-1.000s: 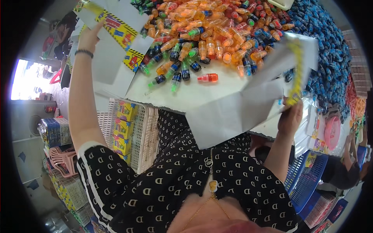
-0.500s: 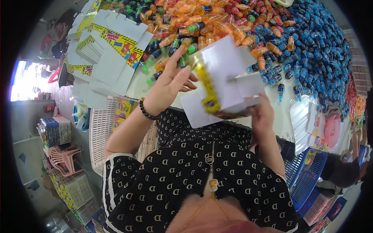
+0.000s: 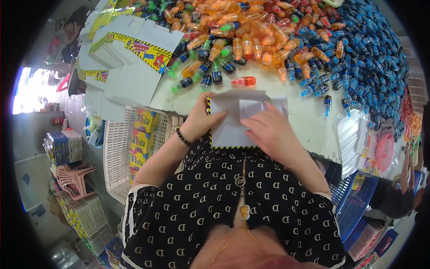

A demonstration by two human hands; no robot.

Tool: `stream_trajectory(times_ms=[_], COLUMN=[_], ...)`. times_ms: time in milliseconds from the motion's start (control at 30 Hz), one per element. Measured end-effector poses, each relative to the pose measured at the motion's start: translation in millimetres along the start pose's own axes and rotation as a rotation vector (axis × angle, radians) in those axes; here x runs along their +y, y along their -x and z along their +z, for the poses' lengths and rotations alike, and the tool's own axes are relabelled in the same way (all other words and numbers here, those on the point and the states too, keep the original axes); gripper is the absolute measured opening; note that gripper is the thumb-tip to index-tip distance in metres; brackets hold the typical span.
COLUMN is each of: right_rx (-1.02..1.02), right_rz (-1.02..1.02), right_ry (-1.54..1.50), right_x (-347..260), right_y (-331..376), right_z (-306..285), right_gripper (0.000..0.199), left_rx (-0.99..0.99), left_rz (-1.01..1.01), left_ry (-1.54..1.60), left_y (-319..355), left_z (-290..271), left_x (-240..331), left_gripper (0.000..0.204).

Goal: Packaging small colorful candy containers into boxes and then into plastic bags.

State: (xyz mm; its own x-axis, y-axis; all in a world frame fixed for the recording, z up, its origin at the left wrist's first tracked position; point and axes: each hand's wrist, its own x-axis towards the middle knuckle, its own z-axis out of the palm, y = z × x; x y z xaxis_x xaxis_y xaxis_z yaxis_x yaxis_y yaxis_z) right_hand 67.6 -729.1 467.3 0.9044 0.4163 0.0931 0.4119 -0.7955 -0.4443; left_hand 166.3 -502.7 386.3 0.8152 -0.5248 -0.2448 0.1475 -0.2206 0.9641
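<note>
A white cardboard box (image 3: 226, 132) with a yellow-and-black striped edge stands in front of me, its white inside facing up. My left hand (image 3: 200, 120) grips its left wall, thumb inside and the other fingers around the outer side. Over the box's right part lies my right hand (image 3: 273, 132), fingers apart and reaching in against a white inner flap (image 3: 253, 107). Just beyond the box, a small red-orange bottle (image 3: 244, 81) lies on the white table (image 3: 309, 121).
Piled orange bottles (image 3: 246, 42) and blue bottles (image 3: 371, 58) cover the far side. Flat unfolded boxes (image 3: 130, 76) are stacked at left. A white basket (image 3: 118, 157) holding yellow packed boxes (image 3: 144, 130) stands left of me; a blue crate (image 3: 349, 204) is at right.
The cardboard has gone from loose, half-folded panels to a box shape lower down and nearer me. My left hand has closed on its wall; my right has moved left into it.
</note>
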Motion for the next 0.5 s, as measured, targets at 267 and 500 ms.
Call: stream_trajectory(times_ms=[267, 500], right_rx=[0.427, 0.123], right_rz=[0.365, -0.109], right_ry=[-0.676, -0.091], right_x=[46.8, 52.0], right_y=[16.9, 20.5], right_z=[31.2, 33.3], right_gripper=[0.055, 0.075], left_rx=[0.014, -0.333], left_rz=[0.033, -0.396], left_ry=[-0.22, 0.414], left_y=[-10.6, -10.8], left_z=[13.8, -8.7], left_x=[7.3, 24.9], left_gripper=[0.064, 0.066])
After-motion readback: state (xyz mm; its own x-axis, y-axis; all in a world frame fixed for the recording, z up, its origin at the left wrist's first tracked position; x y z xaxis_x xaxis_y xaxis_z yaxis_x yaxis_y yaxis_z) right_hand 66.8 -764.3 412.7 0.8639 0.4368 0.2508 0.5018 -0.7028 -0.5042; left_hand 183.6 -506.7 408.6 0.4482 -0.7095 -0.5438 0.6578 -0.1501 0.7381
